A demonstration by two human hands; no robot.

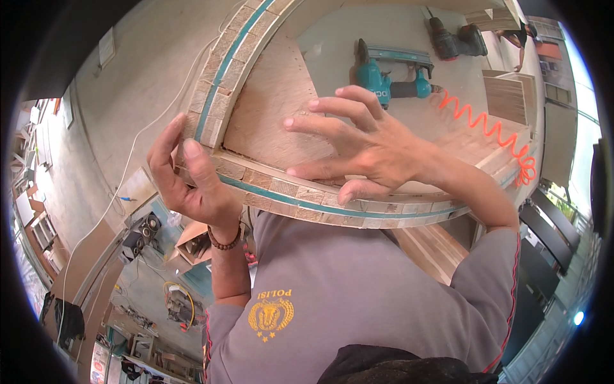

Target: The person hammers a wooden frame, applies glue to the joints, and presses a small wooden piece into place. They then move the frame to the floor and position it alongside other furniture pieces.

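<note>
A wooden frame with a thick rim of small wood blocks and a teal strip along its edge lies before me. My left hand grips its left front corner, thumb over the rim and fingers curled along the outer side. My right hand is spread above the near rim and the inside panel, its fingers apart and nothing in them. Whether its fingertips touch the wood, I cannot tell. Beyond that hand, a teal air nailer rests inside the frame.
An orange coiled air hose runs right from the nailer. A dark cordless drill lies at the far side. Along the floor on the left trails a white cable. Tools and a pair of dark round parts sit below left.
</note>
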